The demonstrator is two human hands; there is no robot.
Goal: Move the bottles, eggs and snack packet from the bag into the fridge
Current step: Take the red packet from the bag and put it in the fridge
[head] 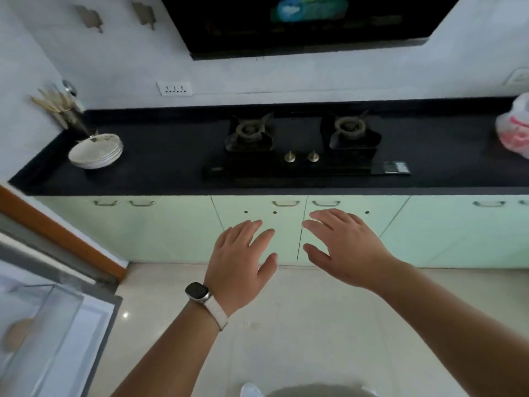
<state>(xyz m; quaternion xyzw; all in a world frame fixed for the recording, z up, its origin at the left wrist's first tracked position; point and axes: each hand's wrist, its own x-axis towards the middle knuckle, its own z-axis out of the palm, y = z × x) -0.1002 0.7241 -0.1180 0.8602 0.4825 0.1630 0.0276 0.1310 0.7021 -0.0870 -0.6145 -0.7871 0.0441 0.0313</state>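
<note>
Head view shows 2 empty, spread hands, left hand point(239, 263) and right hand point(343, 247), mid-frame between plastic bag point(515, 127) far right and open fridge door point(57, 316) lower left, likely free for another item.

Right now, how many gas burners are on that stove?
2: the left burner and the right burner, side by side on the black stove. None seem hidden.

White wall point(120, 55) behind, socket plate point(174, 88) low on it. Dark range hood point(300, 24) overhead. Black table point(160, 164) runs wall to wall, two-burner gas hob point(303, 144) set in middle. Pale green cabinet doors point(177, 227) below, metal handles along top edge. Glossy cream floor tiles point(300, 325). Orange-brown door frame point(57, 233) at left. Light dim, soft.
</note>
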